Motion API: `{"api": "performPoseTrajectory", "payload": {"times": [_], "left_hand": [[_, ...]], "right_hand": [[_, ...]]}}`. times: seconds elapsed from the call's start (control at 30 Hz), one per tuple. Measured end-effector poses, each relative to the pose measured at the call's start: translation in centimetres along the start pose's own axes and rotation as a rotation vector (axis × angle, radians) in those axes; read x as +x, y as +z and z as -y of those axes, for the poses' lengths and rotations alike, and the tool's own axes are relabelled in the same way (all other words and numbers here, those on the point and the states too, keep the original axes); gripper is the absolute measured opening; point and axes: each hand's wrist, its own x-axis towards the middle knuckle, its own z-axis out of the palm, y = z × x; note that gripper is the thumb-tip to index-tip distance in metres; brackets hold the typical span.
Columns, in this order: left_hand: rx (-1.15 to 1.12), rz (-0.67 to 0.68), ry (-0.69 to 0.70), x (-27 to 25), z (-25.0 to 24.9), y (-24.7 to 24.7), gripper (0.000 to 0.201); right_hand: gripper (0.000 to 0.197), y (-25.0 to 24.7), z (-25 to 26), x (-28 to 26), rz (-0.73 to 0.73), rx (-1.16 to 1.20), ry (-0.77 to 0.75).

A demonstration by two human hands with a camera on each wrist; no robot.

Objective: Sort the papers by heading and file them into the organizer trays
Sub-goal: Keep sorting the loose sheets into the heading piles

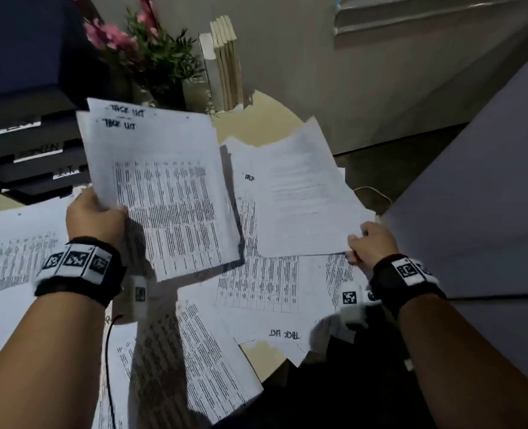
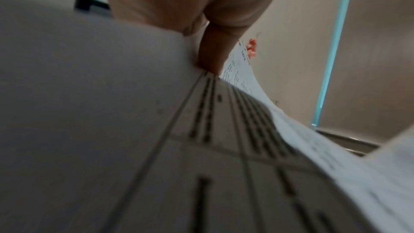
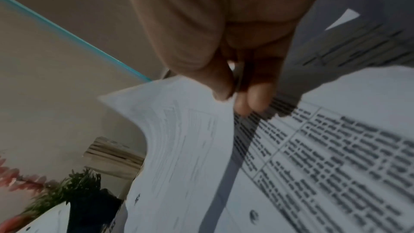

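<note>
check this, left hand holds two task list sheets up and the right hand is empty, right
Not quite. The right hand is not empty: it pinches the corner of a sheet, as the head and right wrist views show. The left hand does hold the task list sheets up.

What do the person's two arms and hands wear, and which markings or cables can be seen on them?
Both forearms are bare, without sleeves. Each wrist carries a black band with white square tiles printed with black coded patterns. Under each wrist hangs a small white device bearing another coded tag. A thin black cable runs down from the left one. The left hand and right hand are ungloved.
</note>
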Motion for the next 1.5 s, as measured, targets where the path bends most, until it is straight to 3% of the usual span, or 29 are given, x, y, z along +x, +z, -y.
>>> {"api": "performPoseTrajectory", "payload": {"times": [0.13,0.27,0.43,0.53,0.63,0.77,0.83,0.93,1.0,1.03,1.13,1.23,1.37,1.43,1.5], "left_hand": [[-0.016,0.026,-0.141,-0.4,2.9,0.5,0.034],[-0.051,0.066,-0.234,-0.8,5.0,0.9,0.016],[-0.052,0.120,-0.280,-0.7,6.5,1.3,0.033],[-0.096,0.130,-0.222,-1.2,5.4,1.0,0.019],[-0.136,0.201,0.023,-2.1,2.1,0.2,0.011],[0.017,0.365,0.740,-3.4,-4.0,-1.7,0.033],[0.136,0.367,0.982,-4.4,-7.0,-2.0,0.037],[0.428,0.247,1.131,-5.8,-10.1,-1.0,0.031],[0.489,0.176,1.159,-5.8,-10.5,-0.2,0.028],[0.473,0.147,1.171,-5.4,-10.3,-0.2,0.026],[0.228,0.127,1.037,-3.8,-8.9,-1.1,0.031],[-0.153,0.143,0.629,-2.2,-7.6,-1.7,0.041],[-0.330,0.216,0.074,-3.7,-5.5,0.6,0.011],[-0.408,0.288,-0.108,-5.4,-3.4,3.0,0.011],[-0.442,0.383,-0.240,-7.2,-1.5,5.1,0.004]], "right_hand": [[0.038,-0.6,-0.7,-0.6,0.113,-0.142,0.039],[0.033,-0.2,0.5,-0.1,0.108,-0.382,-0.088],[0.011,1.4,2.8,1.1,0.018,-0.505,-0.169],[0.012,1.3,4.2,1.3,0.026,-0.456,-0.315],[0.008,0.7,6.5,0.6,0.128,-0.579,-0.499],[0.007,0.5,11.0,-1.7,0.172,-0.763,-0.868],[0.007,0.9,13.2,-3.6,0.171,-0.782,-1.084],[0.009,1.2,15.9,-6.3,0.186,-0.693,-1.319],[0.009,1.0,16.6,-7.1,0.183,-0.530,-1.317],[0.008,0.8,16.8,-6.9,0.171,-0.399,-1.231],[0.013,-0.2,15.8,-5.3,0.108,0.022,-0.846],[0.024,-0.1,13.2,-3.5,0.190,0.133,-0.573],[0.069,2.4,10.0,-3.6,0.494,0.153,-0.370],[0.081,4.5,8.3,-3.5,0.609,0.217,-0.258],[0.084,6.3,6.3,-3.4,0.608,0.229,-0.192]]}}
